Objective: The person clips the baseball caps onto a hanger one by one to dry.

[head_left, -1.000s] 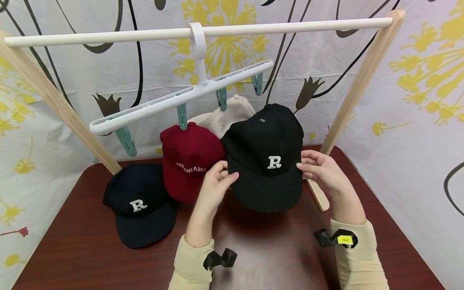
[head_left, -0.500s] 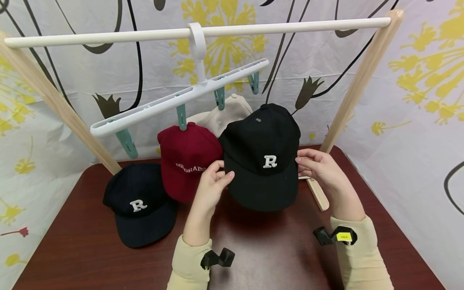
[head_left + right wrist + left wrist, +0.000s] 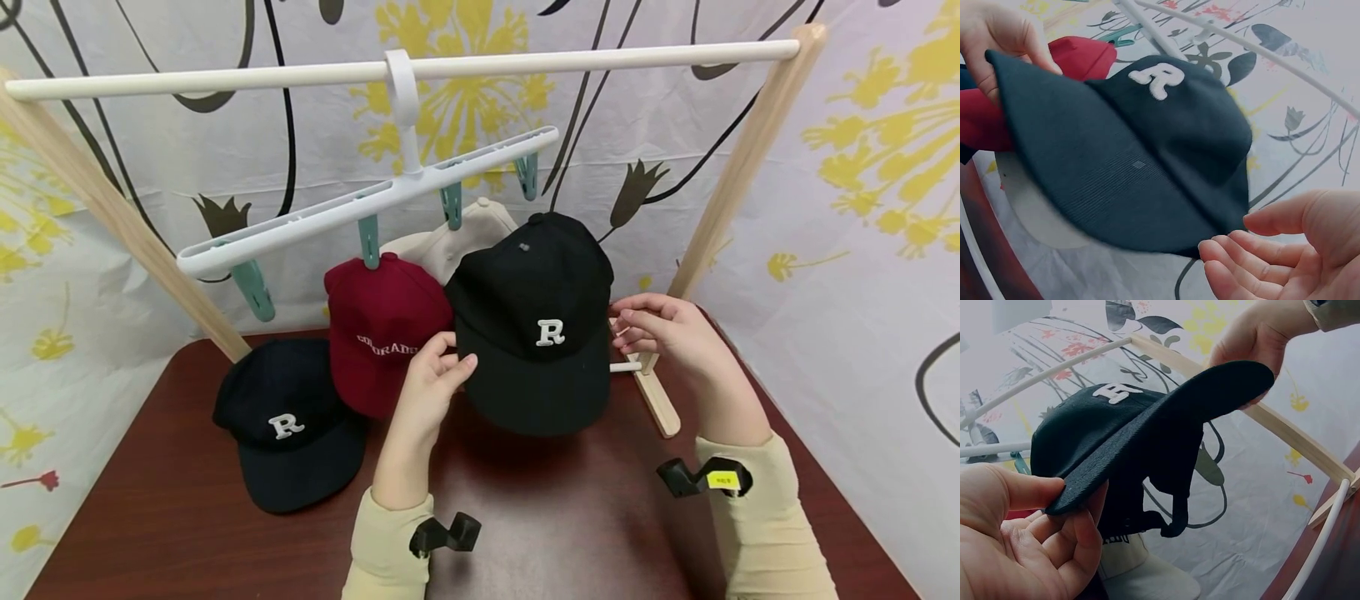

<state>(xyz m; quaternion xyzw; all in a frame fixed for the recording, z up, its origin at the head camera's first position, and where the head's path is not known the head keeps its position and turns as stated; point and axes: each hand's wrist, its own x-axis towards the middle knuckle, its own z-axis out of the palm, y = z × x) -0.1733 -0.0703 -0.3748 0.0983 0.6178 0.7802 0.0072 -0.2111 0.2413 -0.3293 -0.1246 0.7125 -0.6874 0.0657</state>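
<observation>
A black baseball cap (image 3: pixel 536 292) with a white letter R is held up above the table. My left hand (image 3: pixel 431 379) pinches one side of its brim, thumb on top and fingers beneath, as the left wrist view shows. At the brim's other side is my right hand (image 3: pixel 663 333), fingers loosely bent and thumb apart from them; in the right wrist view its fingertips (image 3: pixel 1216 250) lie at the cap's edge without a pinch. Behind the cap, a white hanger (image 3: pixel 405 183) carries several teal clips, the rightmost clip (image 3: pixel 527 175) just above the cap's crown.
The hanger hooks over a white rail (image 3: pixel 585 60) on wooden posts. A red cap (image 3: pixel 386 333) is under one clip (image 3: pixel 369 242), a cream cap (image 3: pixel 450 246) behind it. A dark cap (image 3: pixel 292 425) with an R lies on the brown table (image 3: pixel 187 533).
The black cap and my left hand have shifted slightly left. My right hand has let go of the brim's side and drawn a little away to the right.
</observation>
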